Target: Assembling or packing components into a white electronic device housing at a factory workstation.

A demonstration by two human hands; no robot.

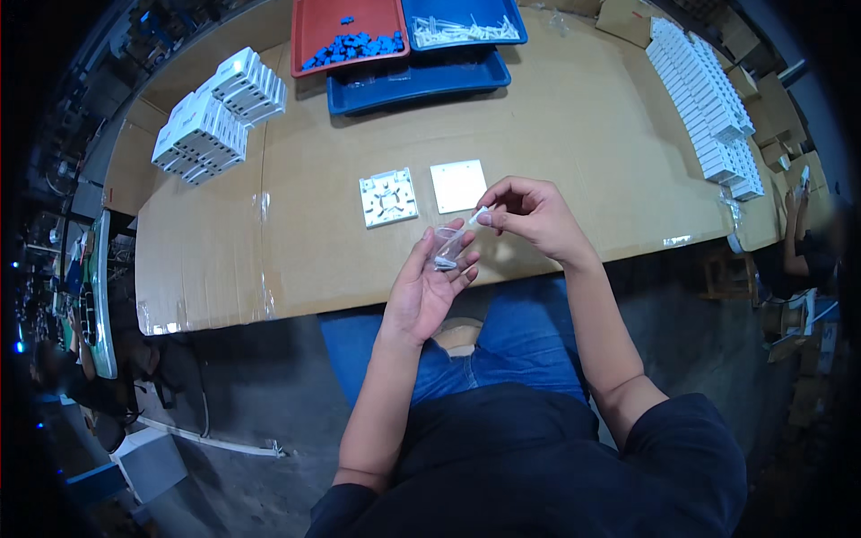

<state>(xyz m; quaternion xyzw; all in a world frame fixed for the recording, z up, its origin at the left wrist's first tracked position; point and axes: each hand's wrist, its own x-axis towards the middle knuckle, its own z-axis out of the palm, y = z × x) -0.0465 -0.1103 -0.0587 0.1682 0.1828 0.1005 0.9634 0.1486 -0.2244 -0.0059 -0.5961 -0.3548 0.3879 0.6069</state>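
Well, from here the little bag (447, 246) looks clear and crinkled, a small greyish piece (445, 264) at its bottom. It's above the tabletop (309, 215), in the grip of the left hand (425, 289), between thumb and fingers. The right hand (536, 220) pinches a small white strip (480, 216) beside the bag's mouth.

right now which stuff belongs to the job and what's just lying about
Likely part of the job:
clear bag, in left hand
small white piece, in right hand
open white case
flat white square
red tray of blue parts
blue tray of white sticks
stacked white cases

Perhaps just lying about:
cardboard box, top right
crumpled clear plastic
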